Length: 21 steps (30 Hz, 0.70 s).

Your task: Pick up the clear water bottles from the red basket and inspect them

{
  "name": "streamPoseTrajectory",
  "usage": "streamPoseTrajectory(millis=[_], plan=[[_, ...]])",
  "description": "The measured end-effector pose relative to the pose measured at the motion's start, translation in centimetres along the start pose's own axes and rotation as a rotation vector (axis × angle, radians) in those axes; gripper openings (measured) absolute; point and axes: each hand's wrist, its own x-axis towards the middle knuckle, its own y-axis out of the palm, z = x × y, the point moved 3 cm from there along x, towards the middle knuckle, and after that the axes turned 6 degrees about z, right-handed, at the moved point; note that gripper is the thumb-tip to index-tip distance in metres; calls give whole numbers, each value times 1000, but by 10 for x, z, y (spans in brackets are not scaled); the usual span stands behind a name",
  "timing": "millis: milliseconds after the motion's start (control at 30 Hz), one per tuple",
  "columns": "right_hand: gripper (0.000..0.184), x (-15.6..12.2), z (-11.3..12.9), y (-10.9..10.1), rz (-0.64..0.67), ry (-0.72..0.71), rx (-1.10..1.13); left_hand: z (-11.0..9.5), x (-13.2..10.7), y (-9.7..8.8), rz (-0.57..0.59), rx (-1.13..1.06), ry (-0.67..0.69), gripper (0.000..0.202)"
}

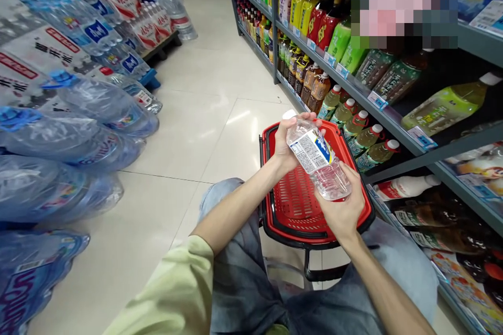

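Note:
A clear plastic bottle (328,178) with a white cap and a blue-and-white label lies tilted between my two hands. Around its neck end, by the cap, wraps my left hand (286,141), its fingertips showing on the far side. My right hand (346,212) grips the base end with the thumb along the side. Directly beneath the bottle is a red shopping basket (291,204) with a black rim and handles, sitting between my knees. The part of its inside that shows is slatted red plastic; the bottle and my hands cover the rest.
Shelves (353,81) of bottled drinks stand close on the right, with price tags along their edges. Large shrink-wrapped water bottles (102,99) line the left side. Between them a pale tiled floor (200,73) runs forward. A pixelated patch covers the upper right.

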Motion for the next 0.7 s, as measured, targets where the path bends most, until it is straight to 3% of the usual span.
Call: streamPoseTrajectory(millis=[167,400,533,700], plan=[[74,2,-6,-10,-70,-319,-108,8,0,5,-6,-150,-61,24],[53,-3,-2,-9,-183,-699,-332,9,-6,7,44,-230,-107,17],[41,-11,-1,-4,-186,-824,-360,3,-10,8,123,-222,-132,15],[40,-20,0,-4,-131,-846,-328,-4,-15,7,256,-216,-159,10]])
